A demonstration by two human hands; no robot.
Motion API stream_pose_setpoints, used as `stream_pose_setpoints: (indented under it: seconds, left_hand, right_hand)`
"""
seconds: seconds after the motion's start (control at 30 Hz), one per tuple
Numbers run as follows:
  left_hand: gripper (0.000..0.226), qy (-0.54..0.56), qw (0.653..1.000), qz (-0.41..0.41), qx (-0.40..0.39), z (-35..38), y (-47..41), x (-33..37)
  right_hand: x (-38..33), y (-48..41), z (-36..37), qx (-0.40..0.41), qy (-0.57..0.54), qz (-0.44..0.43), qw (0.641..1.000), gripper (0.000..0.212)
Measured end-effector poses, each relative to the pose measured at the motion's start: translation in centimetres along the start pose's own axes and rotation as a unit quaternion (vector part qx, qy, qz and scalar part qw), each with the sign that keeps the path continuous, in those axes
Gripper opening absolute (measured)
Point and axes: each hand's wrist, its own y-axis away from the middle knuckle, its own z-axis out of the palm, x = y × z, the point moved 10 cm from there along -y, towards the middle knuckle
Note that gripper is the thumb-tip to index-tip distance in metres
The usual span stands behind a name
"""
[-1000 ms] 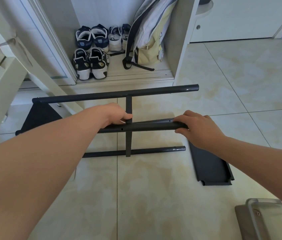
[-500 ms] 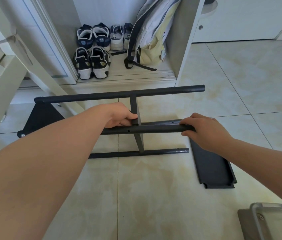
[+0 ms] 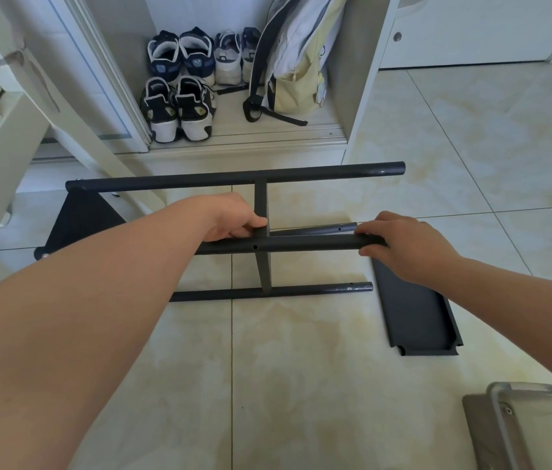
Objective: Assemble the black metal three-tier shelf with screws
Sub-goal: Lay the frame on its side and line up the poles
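While the shelf frame (image 3: 233, 176) lies on its side on the tiled floor (image 3: 301, 385) at the centre of the picture, I see both hands on its nearest tube (image 3: 301, 244). The left hand (image 3: 233, 220) curls its fingers round the tube just beside the flat crosspiece (image 3: 264, 266). The right hand (image 3: 403, 245) grasps the tube's free end at centre right. One tier panel (image 3: 77, 218) already sits at the frame's left end. A loose panel (image 3: 417, 313) lies on the floor at lower right, its upper end hidden behind the right hand. To do this step well, I judge that the left hand should steady the joint while the right turns the tube until its screw hole (image 3: 255, 247) lines up with the crosspiece; forcing it could strain the other joints. Compared with the view one second ago, both grips are unchanged, but the crosspiece now shows more of its broad face and slants a little, so the frame appears to have rolled slightly.
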Motion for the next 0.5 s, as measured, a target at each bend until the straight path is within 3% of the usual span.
stream_pose_setpoints:
  seconds: [0.5]
  left_hand:
    - [0.037,-0.086,0.994,0.021,0.057,-0.2,0.8,-0.8]
  right_hand:
    - [0.7,0.0,2.0,-0.045,0.056,-0.001,0.997,0.022]
